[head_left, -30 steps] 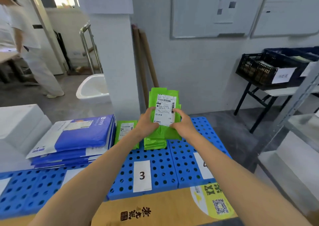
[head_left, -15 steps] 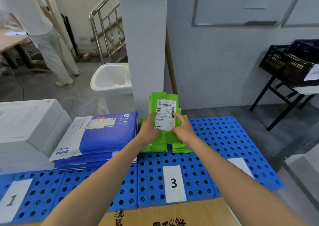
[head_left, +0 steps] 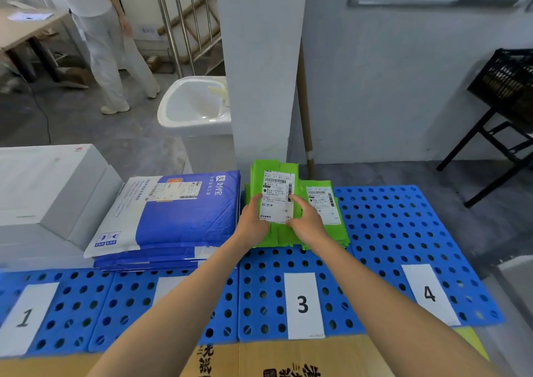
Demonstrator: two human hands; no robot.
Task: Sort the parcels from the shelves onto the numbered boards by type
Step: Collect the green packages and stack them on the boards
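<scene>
Bare left hand point(head_left: 253, 218), bare right hand point(head_left: 306, 221); bare forearms point(head_left: 178, 299).

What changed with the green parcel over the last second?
The left hand and right hand lowered the green parcel toward the green stack on board 3; contact unclear. Both still grip it. Blue parcels and white boxes stayed put.

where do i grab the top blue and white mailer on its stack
By its near edge, coming from the person's side, probably. The top blue and white mailer lies flat and thin on its stack, label up, so slide fingers under that edge with the thumb on top.
</scene>
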